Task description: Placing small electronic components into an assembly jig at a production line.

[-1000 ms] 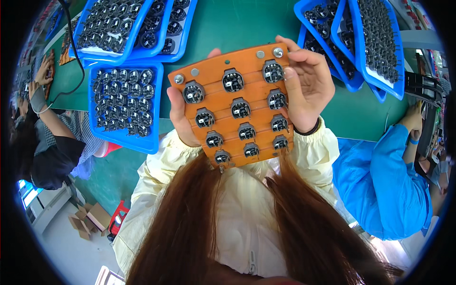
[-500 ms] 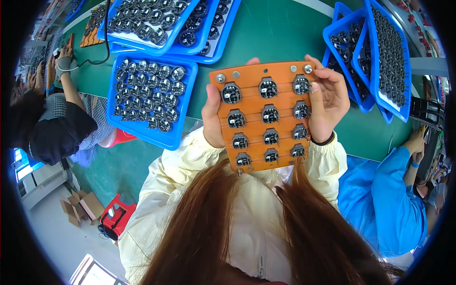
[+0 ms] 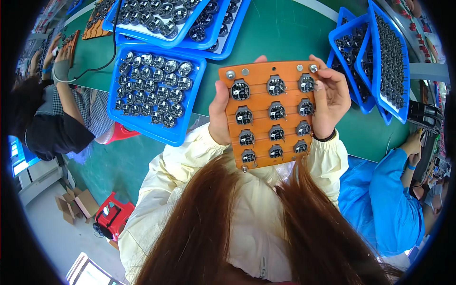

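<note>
Between my two hands is an orange fixture board (image 3: 261, 102), tilted toward me above the near edge of the green table. Rows of round black electronic parts (image 3: 276, 110) sit in its slots, and metal studs show at its corners. My left hand (image 3: 220, 114) grips the board's left side, thumb at the edge and most fingers hidden behind. My right hand (image 3: 331, 97) holds the upper right edge, its thumb in front beside the top right part. Left of my left hand, a blue tray (image 3: 194, 102) carries several rows of similar round parts.
More filled blue trays (image 3: 232, 35) overlap at the back left, and others (image 3: 368, 57) lean together at the right of the green table (image 3: 285, 28). A co-worker (image 3: 66, 104) sits at the left, another in blue (image 3: 380, 194) at the right. A black cable (image 3: 114, 42) crosses the left trays.
The whole view has shifted slightly, with the trays and the board now a little further right. The board stays in both hands, and the parts in it look the same.
</note>
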Available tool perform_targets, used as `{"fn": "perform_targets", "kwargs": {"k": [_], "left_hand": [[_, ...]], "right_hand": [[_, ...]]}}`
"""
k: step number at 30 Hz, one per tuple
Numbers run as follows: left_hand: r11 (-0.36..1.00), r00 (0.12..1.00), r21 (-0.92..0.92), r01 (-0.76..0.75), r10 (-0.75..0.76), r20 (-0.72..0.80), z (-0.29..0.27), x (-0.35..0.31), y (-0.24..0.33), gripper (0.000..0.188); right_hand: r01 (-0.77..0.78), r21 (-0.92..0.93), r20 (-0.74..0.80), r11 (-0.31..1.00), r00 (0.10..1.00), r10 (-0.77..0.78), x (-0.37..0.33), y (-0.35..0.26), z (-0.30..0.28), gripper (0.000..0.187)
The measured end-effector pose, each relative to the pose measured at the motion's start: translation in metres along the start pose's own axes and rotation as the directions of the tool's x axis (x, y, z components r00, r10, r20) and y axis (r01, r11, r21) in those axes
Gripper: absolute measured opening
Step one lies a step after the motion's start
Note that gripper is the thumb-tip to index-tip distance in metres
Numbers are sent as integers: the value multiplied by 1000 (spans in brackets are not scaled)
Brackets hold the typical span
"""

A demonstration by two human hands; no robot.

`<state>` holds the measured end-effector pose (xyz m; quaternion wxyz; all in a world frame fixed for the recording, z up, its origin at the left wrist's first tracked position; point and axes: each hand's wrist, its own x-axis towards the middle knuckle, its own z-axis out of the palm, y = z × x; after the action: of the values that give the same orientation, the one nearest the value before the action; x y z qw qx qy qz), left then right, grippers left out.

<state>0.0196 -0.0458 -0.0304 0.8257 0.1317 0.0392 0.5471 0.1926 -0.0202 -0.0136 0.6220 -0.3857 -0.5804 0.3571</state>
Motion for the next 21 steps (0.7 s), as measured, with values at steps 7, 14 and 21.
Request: {"fn": "perform_targets", "kwargs": {"k": [7, 14, 21], "left_hand": [[1000, 999, 13, 18, -18, -33, 0, -3, 1, 80], [998, 996, 2, 55, -55, -76, 1, -4, 4, 76], [998, 996, -24, 60, -61, -71, -5, -5, 2, 74]], "right_hand": [[-41, -5, 11, 999, 999, 41, -2, 1, 0, 20], [-60, 12, -3, 998, 998, 60, -5, 5, 1, 23], [-75, -5, 7, 997, 997, 75, -5, 8, -1, 25]]}}
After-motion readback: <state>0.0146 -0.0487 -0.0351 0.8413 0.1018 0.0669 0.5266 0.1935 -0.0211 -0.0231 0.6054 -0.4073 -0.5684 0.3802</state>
